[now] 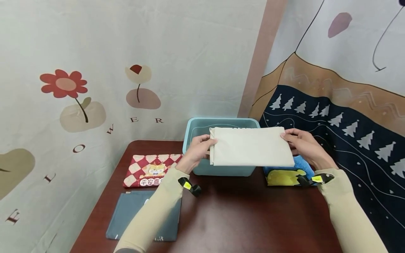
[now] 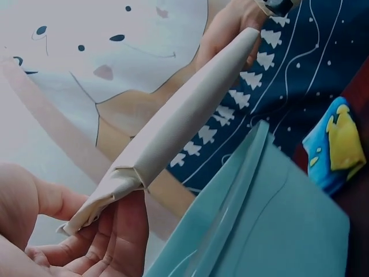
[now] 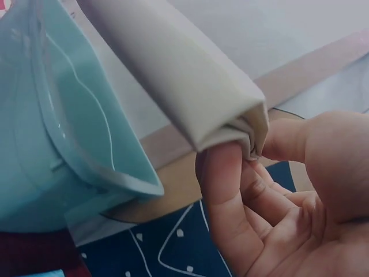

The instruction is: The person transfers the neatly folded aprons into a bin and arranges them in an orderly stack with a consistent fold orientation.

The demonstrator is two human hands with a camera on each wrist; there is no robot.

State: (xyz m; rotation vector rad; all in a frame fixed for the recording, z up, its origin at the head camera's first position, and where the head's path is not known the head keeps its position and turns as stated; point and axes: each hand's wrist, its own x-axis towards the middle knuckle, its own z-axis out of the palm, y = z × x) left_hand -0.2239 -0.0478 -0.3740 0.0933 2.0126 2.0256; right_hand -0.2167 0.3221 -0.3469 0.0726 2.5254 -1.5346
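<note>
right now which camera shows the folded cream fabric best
The head view: it shows the broad face of the folded cream fabric nearly whole. The left wrist view shows it edge-on, along its length; the right wrist view shows one folded end close, the far end cropped.

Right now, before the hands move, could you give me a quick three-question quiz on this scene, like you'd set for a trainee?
1. True or false: the left hand and the right hand both hold the folded cream fabric piece.

2. In the head view, which lies nearer the bottom edge?
A) the flat red-and-white checked item
B) the flat slate-blue item

3. Fill the gap: the blue-and-yellow cloth lies to the person's ____ of the rectangular light-blue plastic tub.

Key: 1. True, one hand at each end. 2. B. 3. Right.
</note>
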